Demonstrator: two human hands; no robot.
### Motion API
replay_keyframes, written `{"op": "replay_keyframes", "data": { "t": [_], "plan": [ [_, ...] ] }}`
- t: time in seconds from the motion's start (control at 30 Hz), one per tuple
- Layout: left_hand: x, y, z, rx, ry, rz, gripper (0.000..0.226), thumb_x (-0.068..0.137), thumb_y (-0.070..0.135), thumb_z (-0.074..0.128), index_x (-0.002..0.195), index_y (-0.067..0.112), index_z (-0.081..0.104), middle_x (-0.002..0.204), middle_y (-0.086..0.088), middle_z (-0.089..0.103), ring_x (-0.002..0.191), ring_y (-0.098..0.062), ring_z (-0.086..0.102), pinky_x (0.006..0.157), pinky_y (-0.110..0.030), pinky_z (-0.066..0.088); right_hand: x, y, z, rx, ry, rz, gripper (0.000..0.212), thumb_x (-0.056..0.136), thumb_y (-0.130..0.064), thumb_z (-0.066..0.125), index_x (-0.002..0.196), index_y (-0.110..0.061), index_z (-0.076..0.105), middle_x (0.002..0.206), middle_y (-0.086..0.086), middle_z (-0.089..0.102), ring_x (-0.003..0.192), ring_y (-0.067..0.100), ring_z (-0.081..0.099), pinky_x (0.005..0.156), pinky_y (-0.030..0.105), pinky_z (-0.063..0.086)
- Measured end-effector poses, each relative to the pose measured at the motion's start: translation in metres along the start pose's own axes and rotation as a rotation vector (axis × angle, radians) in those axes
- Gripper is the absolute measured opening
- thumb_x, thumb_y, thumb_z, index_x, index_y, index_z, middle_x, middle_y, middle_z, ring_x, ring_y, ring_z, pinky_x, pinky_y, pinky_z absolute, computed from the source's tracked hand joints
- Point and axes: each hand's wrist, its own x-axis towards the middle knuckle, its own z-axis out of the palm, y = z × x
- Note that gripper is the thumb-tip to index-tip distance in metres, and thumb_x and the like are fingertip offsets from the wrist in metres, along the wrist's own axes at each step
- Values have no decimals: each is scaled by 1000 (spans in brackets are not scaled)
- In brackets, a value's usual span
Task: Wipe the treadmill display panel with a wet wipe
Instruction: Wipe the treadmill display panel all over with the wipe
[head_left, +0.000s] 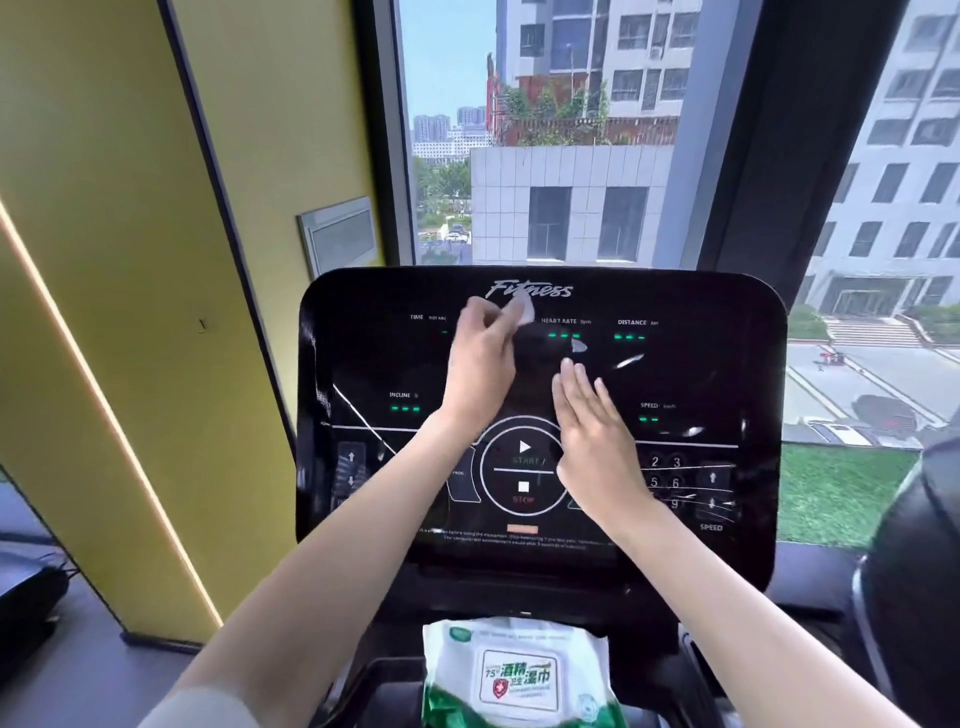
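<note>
The wet wipe is bunched at the far top of the display panel, just under the logo and left of centre. The left hand has its grip clamped on it. The right hand lies flat with fingers straight, grip apart and holding nothing, just right of the round start-stop button. That worries me: the panel is lit, and a leaning palm or a wet pass over the keys could set it running. I count one wipe in use, one panel, two hands, and one pack of wipes on the near ledge.
</note>
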Motion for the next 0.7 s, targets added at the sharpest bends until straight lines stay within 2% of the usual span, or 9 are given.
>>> {"op": "replay_keyframes", "data": {
  "t": [0.07,0.1,0.23,0.3,0.37,0.53,0.57,0.67,0.7],
  "plan": [
    [-8,5,4,68,-182,304,41,83,-8,53,117,13,62,87,-11,48,76,-24,48,57,-39,50,1,2,-2,-14,-29,-1,79,54,15,64,130,13,43,139,27,41,133,36,36,111,46,27],
    [-6,2,3,84,-196,341,41,83,-8,53,117,14,62,87,-11,48,77,-24,48,56,-39,50,2,4,-4,-20,-41,-9,79,54,15,65,130,12,44,139,26,42,133,34,36,111,45,26],
    [1,1,8,50,67,-76,41,84,-10,54,118,11,64,88,-11,49,77,-25,50,69,-37,51,0,21,-17,48,-37,-101,80,67,18,55,142,3,28,152,16,21,142,20,14,116,35,7],
    [-6,15,14,84,-64,106,45,80,-13,53,118,10,62,89,-8,47,78,-23,45,64,-38,51,-6,31,-24,76,-16,-82,83,68,19,50,144,1,24,154,14,17,143,17,7,117,33,6],
    [-9,16,15,131,-200,314,47,78,-14,54,117,11,61,90,-7,46,78,-22,42,59,-39,51,-17,41,-30,104,25,-12,84,65,21,51,143,3,27,153,15,22,143,21,14,116,38,16],
    [-1,8,18,56,161,-153,38,85,-7,55,118,9,63,86,-14,50,76,-28,51,68,-37,51,-39,73,-38,75,28,34,84,60,24,53,140,7,31,149,20,28,140,28,24,113,44,25],
    [-4,16,22,72,135,-122,39,85,-8,55,119,9,62,86,-13,50,75,-28,50,66,-38,51,-40,79,-38,56,23,32,84,60,24,54,139,7,33,148,21,30,139,29,27,112,43,25],
    [-14,29,32,160,-138,250,50,79,-10,56,122,17,53,86,-9,47,76,-23,43,48,-37,49,-41,87,-36,-5,-12,24,84,51,20,66,131,9,44,140,23,42,130,32,41,106,46,35],
    [-10,25,30,184,-162,249,51,79,-10,57,122,19,53,86,-8,47,76,-23,44,47,-37,49,-40,87,-35,-36,-26,22,84,47,18,70,128,10,48,138,24,45,127,32,45,103,47,39]
  ]
}}
